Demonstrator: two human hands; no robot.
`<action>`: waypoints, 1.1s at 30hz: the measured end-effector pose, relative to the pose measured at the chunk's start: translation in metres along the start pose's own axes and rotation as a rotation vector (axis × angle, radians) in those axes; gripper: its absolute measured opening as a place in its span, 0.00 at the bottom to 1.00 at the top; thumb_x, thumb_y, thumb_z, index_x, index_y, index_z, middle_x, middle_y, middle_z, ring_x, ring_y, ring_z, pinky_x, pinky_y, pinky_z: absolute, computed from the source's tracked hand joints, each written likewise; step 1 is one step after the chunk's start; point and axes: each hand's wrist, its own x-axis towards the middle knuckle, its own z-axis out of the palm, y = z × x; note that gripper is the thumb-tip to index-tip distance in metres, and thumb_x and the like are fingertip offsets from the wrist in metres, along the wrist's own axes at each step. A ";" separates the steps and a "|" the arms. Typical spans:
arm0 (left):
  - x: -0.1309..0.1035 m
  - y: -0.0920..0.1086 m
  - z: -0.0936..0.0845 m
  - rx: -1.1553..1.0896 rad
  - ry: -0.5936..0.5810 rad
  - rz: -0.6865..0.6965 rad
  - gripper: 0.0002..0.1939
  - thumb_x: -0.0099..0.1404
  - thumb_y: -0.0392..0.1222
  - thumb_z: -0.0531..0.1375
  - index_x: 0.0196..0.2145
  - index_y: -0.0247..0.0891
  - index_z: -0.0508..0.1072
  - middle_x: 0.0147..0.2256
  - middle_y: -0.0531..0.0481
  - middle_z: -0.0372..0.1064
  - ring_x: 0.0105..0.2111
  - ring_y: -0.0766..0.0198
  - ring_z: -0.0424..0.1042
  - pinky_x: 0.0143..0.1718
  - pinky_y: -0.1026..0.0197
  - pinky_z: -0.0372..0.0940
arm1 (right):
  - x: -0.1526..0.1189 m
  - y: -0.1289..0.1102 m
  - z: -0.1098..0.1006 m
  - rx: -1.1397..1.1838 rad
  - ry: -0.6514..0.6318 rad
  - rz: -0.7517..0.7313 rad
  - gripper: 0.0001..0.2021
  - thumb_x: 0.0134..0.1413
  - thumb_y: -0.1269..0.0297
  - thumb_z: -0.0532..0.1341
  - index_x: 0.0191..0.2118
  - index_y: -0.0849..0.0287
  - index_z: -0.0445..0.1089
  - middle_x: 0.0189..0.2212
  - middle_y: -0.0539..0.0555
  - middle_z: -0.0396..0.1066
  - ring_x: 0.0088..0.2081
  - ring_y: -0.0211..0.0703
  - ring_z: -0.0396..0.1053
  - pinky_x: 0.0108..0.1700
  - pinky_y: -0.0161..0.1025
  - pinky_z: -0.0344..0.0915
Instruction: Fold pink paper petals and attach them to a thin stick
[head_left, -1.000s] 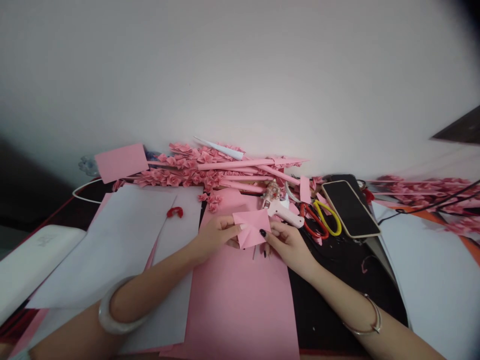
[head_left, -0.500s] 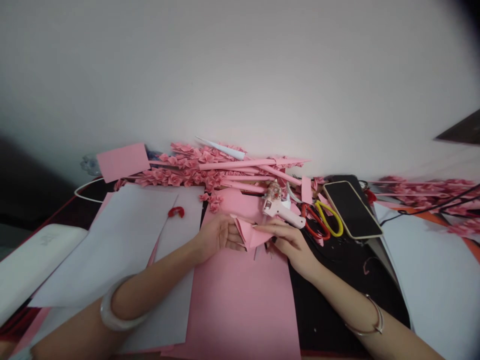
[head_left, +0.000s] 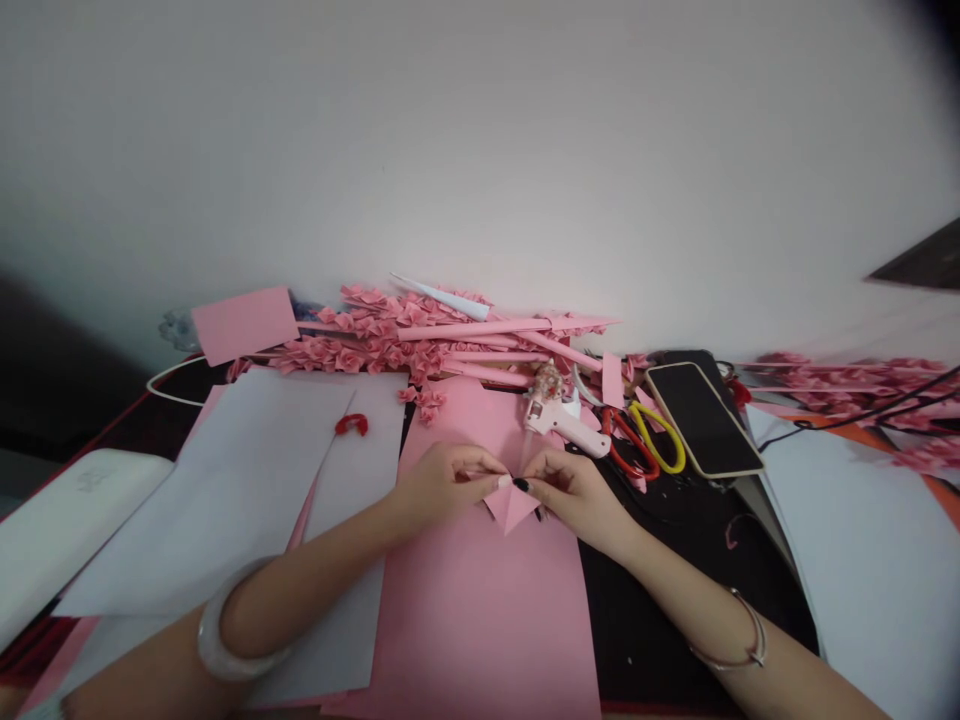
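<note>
Between both hands is a small folded piece of pink paper [head_left: 509,508], its point facing down toward me. My left hand [head_left: 450,485] pinches its upper edge from the left. From the right, my right hand [head_left: 576,497] pinches the same edge, and the fingertips of both hands nearly meet. Beneath them lies a large pink sheet [head_left: 487,620]. Just behind my right hand rests a pale pink glue gun [head_left: 568,425], its nozzle end partly hidden. The fingers cover much of the folded paper's upper part.
Scissors with red and yellow handles [head_left: 660,440] and a phone [head_left: 705,418] lie to the right. White sheets [head_left: 217,480] spread on the left, with a red curled piece [head_left: 351,425] on top. Pink paper flowers [head_left: 360,350] and rolled paper sticks [head_left: 480,328] line the wall.
The folded pink paper has turned so its point faces me. My left hand has gone from open fingers beside it to a pinch, and my right hand has shifted its grip to the upper edge.
</note>
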 end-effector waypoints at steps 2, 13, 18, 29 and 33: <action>0.000 0.000 0.000 0.043 -0.012 0.003 0.10 0.58 0.43 0.58 0.29 0.35 0.76 0.22 0.53 0.66 0.22 0.69 0.62 0.23 0.68 0.55 | -0.001 -0.001 0.000 -0.041 -0.005 -0.019 0.11 0.53 0.59 0.60 0.25 0.60 0.63 0.18 0.45 0.58 0.18 0.31 0.58 0.21 0.30 0.55; 0.000 -0.001 0.000 -0.102 -0.007 -0.109 0.15 0.55 0.45 0.61 0.19 0.35 0.62 0.14 0.58 0.59 0.16 0.70 0.63 0.19 0.70 0.55 | -0.001 -0.004 -0.006 -0.146 -0.085 -0.081 0.23 0.57 0.54 0.54 0.17 0.58 0.47 0.16 0.42 0.42 0.19 0.30 0.41 0.21 0.32 0.40; 0.000 -0.001 -0.002 -0.186 -0.013 -0.097 0.19 0.58 0.48 0.59 0.18 0.37 0.57 0.12 0.56 0.64 0.13 0.70 0.63 0.17 0.69 0.58 | 0.001 0.003 -0.011 0.036 -0.080 -0.031 0.25 0.55 0.52 0.57 0.16 0.58 0.46 0.14 0.41 0.41 0.18 0.28 0.38 0.20 0.32 0.37; -0.002 -0.001 -0.009 0.110 0.108 0.051 0.22 0.62 0.50 0.54 0.16 0.36 0.57 0.13 0.58 0.56 0.14 0.73 0.57 0.18 0.69 0.53 | 0.003 0.001 -0.015 0.394 -0.073 0.116 0.25 0.51 0.52 0.60 0.15 0.59 0.49 0.11 0.40 0.44 0.15 0.26 0.38 0.19 0.32 0.35; -0.003 -0.001 -0.009 0.275 0.098 0.265 0.15 0.54 0.46 0.63 0.37 0.35 0.70 0.32 0.49 0.72 0.29 0.66 0.69 0.28 0.66 0.62 | 0.003 -0.002 -0.017 0.491 -0.043 0.189 0.23 0.48 0.52 0.62 0.16 0.59 0.52 0.09 0.40 0.46 0.13 0.26 0.39 0.17 0.31 0.35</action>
